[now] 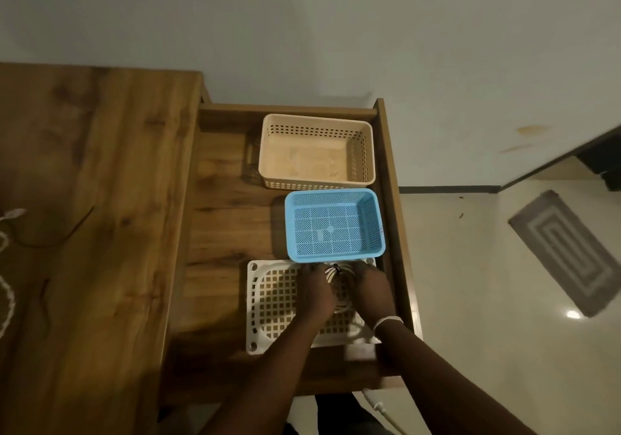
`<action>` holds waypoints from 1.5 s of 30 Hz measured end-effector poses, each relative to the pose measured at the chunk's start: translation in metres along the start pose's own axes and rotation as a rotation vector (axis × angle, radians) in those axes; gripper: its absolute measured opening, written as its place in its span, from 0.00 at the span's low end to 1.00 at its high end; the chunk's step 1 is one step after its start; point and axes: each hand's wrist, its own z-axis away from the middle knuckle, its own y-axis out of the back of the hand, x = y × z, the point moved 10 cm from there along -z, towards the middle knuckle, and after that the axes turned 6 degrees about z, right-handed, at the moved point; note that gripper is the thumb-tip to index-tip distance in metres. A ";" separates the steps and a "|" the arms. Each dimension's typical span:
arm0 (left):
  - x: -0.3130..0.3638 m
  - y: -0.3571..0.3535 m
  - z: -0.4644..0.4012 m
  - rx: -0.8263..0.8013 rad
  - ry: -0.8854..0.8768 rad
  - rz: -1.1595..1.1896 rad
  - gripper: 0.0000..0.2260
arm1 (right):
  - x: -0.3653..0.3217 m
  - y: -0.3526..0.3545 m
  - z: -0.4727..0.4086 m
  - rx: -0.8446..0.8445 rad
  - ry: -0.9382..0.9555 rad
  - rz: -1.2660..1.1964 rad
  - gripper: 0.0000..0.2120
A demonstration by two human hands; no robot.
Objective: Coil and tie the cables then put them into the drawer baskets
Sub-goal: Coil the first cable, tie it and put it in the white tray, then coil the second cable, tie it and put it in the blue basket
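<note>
A: Start with the big pieces. What's laid out?

B: A wooden tabletop [94, 172] on the left, and beside it the open drawer [228, 219] holding three baskets in a row. The beige basket [317, 151] sits farthest back, the blue basket [334, 226] in the middle, and the white basket [272, 300] nearest the person

A: And the hands?

B: Both are down inside the white basket. The left hand [314, 295] and right hand [373, 292] sit on either side of a coiled cable [336, 276], fingers curled around the bundle. A dark tie seems to band the coil at its top, between the two hands

A: So which step is this?

B: I'd judge it the placing step: the coil looks wound and tied, and it is being settled into the white basket. Whether it already rests on the basket floor I can't tell, since the hands cover most of it

A: What does the next move call for?

B: Probably letting go cleanly so the loops stay together, then turning to the loose cables [6, 266] at the far left edge of the tabletop. Another white cable [379, 407] hangs below the drawer front

A: Any writing or labels?

B: A small mark on the blue basket's right rim, too tiny to read. No brand visible anywhere
</note>
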 end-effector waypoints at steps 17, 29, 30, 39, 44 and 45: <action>-0.007 0.017 0.015 0.242 0.091 0.283 0.14 | -0.004 0.022 0.026 0.181 0.101 0.103 0.16; -0.009 0.029 0.028 0.211 0.150 0.301 0.19 | 0.007 0.040 0.038 0.188 0.029 -0.031 0.15; -0.010 0.033 0.030 0.210 0.153 0.297 0.19 | 0.006 0.043 0.038 0.214 0.043 -0.018 0.13; -0.029 0.121 0.074 0.235 0.203 0.447 0.11 | -0.095 0.075 0.052 0.407 0.303 0.027 0.13; -0.052 0.232 0.123 0.425 0.136 0.576 0.09 | -0.236 0.063 0.077 0.368 0.699 -0.091 0.12; -0.059 0.259 0.137 0.474 0.121 0.597 0.09 | -0.266 0.059 0.085 0.351 0.776 -0.098 0.12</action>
